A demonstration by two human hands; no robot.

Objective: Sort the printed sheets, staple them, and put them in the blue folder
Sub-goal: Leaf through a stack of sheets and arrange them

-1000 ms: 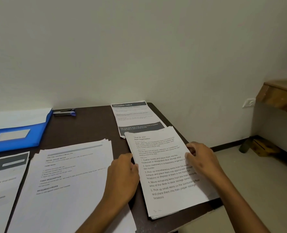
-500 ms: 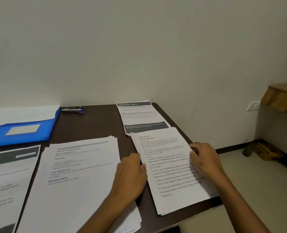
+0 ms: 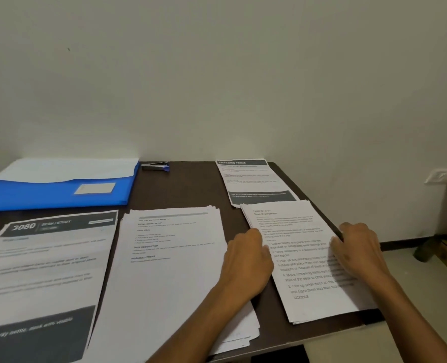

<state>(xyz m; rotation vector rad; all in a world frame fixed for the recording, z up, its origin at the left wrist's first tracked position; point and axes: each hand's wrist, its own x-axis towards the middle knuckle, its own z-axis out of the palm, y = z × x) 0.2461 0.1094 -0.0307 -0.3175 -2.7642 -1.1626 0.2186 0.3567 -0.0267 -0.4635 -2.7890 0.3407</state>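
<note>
We read the following print on the sheets:
- Left sheet (image 3: 41, 260): header "3080" and "DESK / STUDY"; body text blurred.
- Middle stack (image 3: 170, 263): headings "TASK GOAL", "TASK DESCRIPTION", "REQUIRED PROPS".
- Right stack (image 3: 303, 258): "Desk Organization" and numbered steps, among them "1. Gather books" and "4. Move remaining items".
- Far sheet (image 3: 253, 182): header "DRESSING TABLE".
- Folder (image 3: 47, 195): we cannot read its label.
</note>
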